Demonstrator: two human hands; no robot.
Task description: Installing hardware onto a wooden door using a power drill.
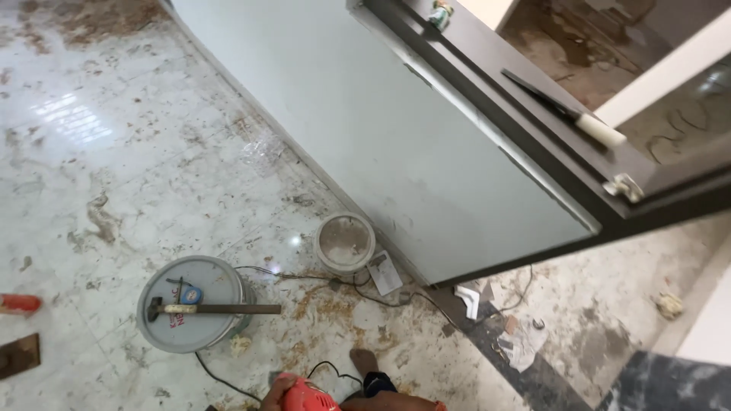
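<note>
Where the lower edge of the view cuts across the person, one hand (276, 393) is closed around the top of a red power tool (308, 397); which of the two hands it is cannot be told, and the other is hidden, so its state cannot be told either. The tool sits low in the middle of the view, above the stained marble floor (99, 175), with a bare foot (364, 361) just beside it. A thin black cord (228, 384) runs across the floor from near the tool toward the wall.

Left of and above the hand stands a large round bucket (221, 285) with a pale lid. A hammer (213, 309) lies flat across that lid, its head to the left and its dark handle pointing right; a small blue and yellow tape measure (189, 294) rests on the lid just above it. A smaller white pail (345, 242), open and dusty inside, stands near the foot of a pale grey-green wall panel (381, 122). A scraper (383, 272) lies touching the pail's lower right side.

A dark ledge (487, 68) tops the panel and carries a paint roller (586, 122) with a white sleeve. Scraps of paper (518, 342) lie on the floor to the right. A red object (19, 304) shows at the left edge.
</note>
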